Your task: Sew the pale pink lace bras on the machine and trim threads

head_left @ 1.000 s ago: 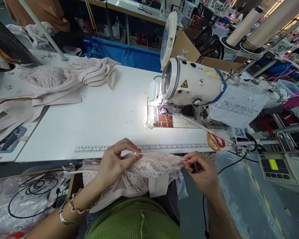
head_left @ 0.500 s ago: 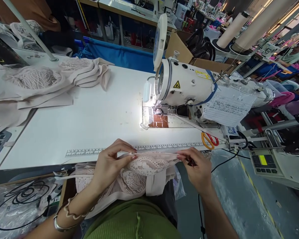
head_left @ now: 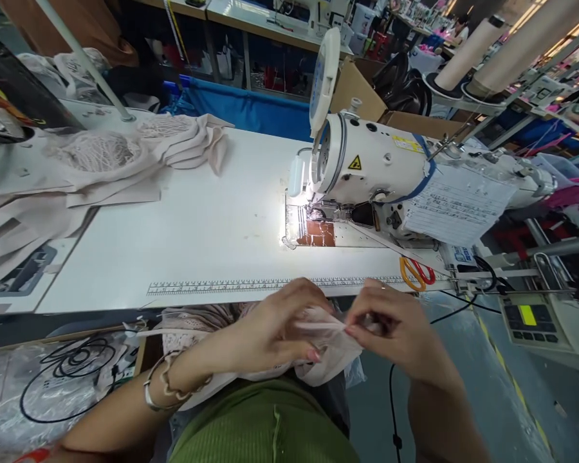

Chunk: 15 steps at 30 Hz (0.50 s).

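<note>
Both hands work in front of the sewing machine (head_left: pixel 367 173), below the counter (head_left: pixel 197 238) edge, over the lap. The left hand (head_left: pixel 275 331) and right hand (head_left: pixel 395 328) each have fingers pinched shut on a pale pink lace garment (head_left: pixel 325 354), with a thin strap drawn taut between them. The fabric looks light, soft and limp, likely to snag; hemmed edges and the strap seem the safest holds.

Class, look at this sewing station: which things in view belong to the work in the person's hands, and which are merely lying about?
In hand:
left hand
right hand
pale lace garment, pinched by both hands

Lying about:
orange-handled scissors
sewing machine
fabric pile
printed ruler
</note>
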### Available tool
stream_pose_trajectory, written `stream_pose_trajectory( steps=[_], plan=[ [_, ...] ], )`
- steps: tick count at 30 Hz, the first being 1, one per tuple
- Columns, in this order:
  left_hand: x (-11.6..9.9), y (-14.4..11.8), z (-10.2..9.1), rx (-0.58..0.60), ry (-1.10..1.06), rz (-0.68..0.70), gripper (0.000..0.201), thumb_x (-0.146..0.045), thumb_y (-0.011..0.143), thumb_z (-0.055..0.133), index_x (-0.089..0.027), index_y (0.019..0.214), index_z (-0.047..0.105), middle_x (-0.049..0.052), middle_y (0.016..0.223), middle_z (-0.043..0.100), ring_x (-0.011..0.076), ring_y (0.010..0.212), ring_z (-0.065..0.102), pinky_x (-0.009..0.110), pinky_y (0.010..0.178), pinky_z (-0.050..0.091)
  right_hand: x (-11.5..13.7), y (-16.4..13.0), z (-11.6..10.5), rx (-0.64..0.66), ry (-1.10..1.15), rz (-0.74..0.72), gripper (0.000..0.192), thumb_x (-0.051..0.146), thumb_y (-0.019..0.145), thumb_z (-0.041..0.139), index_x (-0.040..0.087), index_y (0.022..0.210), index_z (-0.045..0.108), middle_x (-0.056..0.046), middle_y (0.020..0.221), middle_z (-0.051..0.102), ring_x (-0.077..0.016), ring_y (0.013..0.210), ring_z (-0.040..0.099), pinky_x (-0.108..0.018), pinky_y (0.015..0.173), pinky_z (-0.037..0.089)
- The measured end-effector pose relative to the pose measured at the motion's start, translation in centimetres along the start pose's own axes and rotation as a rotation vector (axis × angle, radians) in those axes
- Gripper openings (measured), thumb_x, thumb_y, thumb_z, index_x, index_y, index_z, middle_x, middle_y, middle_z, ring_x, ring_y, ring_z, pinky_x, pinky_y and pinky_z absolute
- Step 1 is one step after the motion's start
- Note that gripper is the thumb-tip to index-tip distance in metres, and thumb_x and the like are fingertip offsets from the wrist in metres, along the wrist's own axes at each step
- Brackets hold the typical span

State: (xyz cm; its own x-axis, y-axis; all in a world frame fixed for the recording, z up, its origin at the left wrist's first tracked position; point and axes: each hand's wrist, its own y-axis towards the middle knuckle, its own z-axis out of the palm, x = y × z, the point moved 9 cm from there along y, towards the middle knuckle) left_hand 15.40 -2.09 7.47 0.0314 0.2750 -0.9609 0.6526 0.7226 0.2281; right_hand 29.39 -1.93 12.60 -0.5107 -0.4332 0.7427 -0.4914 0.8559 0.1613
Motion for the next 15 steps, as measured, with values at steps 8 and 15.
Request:
stream_pose_trajectory(
  steps=[8,15],
  plan=[
    [0.4,1.8,1.0,-0.107,-0.112,0.004,0.019,-0.018,0.095,0.06,-0.018,0.077,0.063,0.003,0.081,0.057,0.015,0.076,0.055,0.026,0.067,0.043,-2.9,-0.9,1.2,-0.073,0.066,0.089,0.016,0.033,0.088,0.073,0.025,0.093,0.06,0.001,0.078,0.066,-0.0106,0.055,0.049,-0.023,0.05,0.038],
    [1.1,1.8,0.1,-0.15,-0.097,-0.052,0.022,-0.025,0.094,0.06,-0.018,0.074,0.062,0.003,0.077,0.055,0.016,0.074,0.052,0.028,0.066,0.041,-3.6,-1.2,1.0,-0.038,0.106,0.056,0.024,0.044,0.086,0.076,0.024,0.092,0.064,0.0,0.078,0.066,-0.0113,0.059,0.05,-0.024,0.053,0.039]
  ],
)
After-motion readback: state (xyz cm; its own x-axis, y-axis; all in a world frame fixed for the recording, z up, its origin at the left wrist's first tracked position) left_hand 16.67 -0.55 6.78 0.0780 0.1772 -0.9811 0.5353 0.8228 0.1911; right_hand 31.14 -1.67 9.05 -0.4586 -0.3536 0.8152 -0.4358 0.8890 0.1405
